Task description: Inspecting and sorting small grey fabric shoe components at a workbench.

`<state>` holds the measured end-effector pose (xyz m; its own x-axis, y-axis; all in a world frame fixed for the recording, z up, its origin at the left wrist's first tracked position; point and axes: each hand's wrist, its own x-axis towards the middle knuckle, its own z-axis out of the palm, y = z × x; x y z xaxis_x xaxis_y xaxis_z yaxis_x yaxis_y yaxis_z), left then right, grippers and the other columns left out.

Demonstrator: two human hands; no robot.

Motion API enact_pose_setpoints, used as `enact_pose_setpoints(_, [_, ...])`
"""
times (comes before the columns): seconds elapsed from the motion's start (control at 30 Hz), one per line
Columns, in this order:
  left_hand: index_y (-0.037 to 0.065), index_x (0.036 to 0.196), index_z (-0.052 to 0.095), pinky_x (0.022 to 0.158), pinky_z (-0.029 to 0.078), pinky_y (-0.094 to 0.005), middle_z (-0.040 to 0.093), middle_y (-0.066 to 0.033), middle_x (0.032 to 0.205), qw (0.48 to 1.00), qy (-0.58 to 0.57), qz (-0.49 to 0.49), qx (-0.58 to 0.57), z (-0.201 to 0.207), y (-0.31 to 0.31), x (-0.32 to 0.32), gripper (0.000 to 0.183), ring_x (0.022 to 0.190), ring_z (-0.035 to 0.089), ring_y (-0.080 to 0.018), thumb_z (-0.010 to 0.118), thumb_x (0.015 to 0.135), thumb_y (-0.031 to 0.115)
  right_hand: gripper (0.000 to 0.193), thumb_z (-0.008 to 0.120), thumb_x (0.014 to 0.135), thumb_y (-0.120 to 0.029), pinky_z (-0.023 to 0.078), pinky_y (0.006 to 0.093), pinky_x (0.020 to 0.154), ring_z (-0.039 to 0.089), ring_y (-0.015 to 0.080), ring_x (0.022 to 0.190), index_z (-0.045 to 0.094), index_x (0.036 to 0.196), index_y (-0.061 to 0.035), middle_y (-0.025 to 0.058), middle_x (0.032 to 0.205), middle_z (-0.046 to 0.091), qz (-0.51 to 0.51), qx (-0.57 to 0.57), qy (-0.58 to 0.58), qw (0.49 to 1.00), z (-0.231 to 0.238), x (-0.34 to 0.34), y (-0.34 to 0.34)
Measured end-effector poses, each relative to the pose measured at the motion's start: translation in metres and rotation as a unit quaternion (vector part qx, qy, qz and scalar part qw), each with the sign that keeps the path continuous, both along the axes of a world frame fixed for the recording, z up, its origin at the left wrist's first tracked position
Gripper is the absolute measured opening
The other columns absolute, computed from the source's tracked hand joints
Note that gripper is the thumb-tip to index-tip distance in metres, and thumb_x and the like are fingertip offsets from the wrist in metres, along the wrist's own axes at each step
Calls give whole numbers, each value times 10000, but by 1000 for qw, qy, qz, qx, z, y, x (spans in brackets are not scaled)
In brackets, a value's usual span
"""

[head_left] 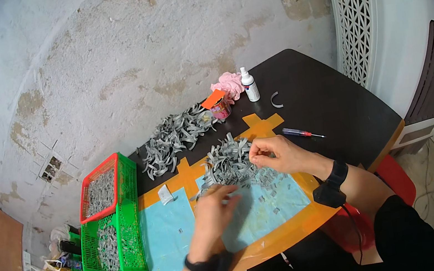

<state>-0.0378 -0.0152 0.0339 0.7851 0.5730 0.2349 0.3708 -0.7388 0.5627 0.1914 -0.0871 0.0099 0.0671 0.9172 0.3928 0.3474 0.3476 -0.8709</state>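
Note:
A heap of curved grey strips [230,161] lies between my hands on the light-blue sheet [168,238], which is taped down with orange tape. My left hand [215,214] hovers by the heap's near left edge, its thumb and fingertips apart, and I see nothing in them. Over the right side of the heap, my right hand [277,154] is curled with thumb and forefinger together. Whatever it may pinch is too small to make out. Small grey pieces [271,180] lie scattered below the right hand.
A larger pile of grey strips [173,142] lies farther back. Left stand a green basket [132,204] and a red-rimmed basket [118,178] with grey pieces. A screwdriver [301,133], white bottle [250,87], tin [221,110], pink cloth [229,84] and white packet [165,193] lie about.

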Motion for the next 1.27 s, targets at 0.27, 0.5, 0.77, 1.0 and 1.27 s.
enact_pose_setpoints(0.27, [48,920,689,656,502,-342,617,-112,841,998,1,-13,58,-37,11,31,195,707,635,-252,728,737,104,122,612,903,-143,470,224,653,560,67,692,601,930,-25,6,809,591,72,-77,291,951,7,-9,-5])
enact_pose_setpoints(0.5, [15,873,643,633,495,-293,614,-72,806,999,13,10,51,-36,11,31,136,690,619,-195,717,764,47,136,601,907,-135,520,243,686,623,120,758,586,972,-16,41,853,607,55,-119,399,908,4,-14,-5])
enact_pose_setpoints(0.77, [-2,1022,620,617,477,-204,605,2,808,873,-245,-17,-422,-28,2,31,182,705,552,-53,664,868,84,126,602,897,-115,531,264,722,648,165,807,583,967,-12,65,889,610,44,-137,428,892,3,-16,-5])
enact_pose_setpoints(1.0, [8,906,679,575,452,-193,637,2,716,881,-276,43,-381,-29,3,28,126,626,553,-48,708,838,110,118,597,898,-103,528,268,740,648,164,799,573,964,-8,70,894,614,37,-106,421,900,5,-26,-8])
enact_pose_setpoints(1.27, [9,840,695,595,457,-207,667,-51,729,869,-251,32,-425,-29,8,23,76,629,584,-88,727,794,60,163,570,884,-55,525,271,766,607,138,949,544,1043,-31,82,1030,591,43,-36,153,987,3,-17,-3])
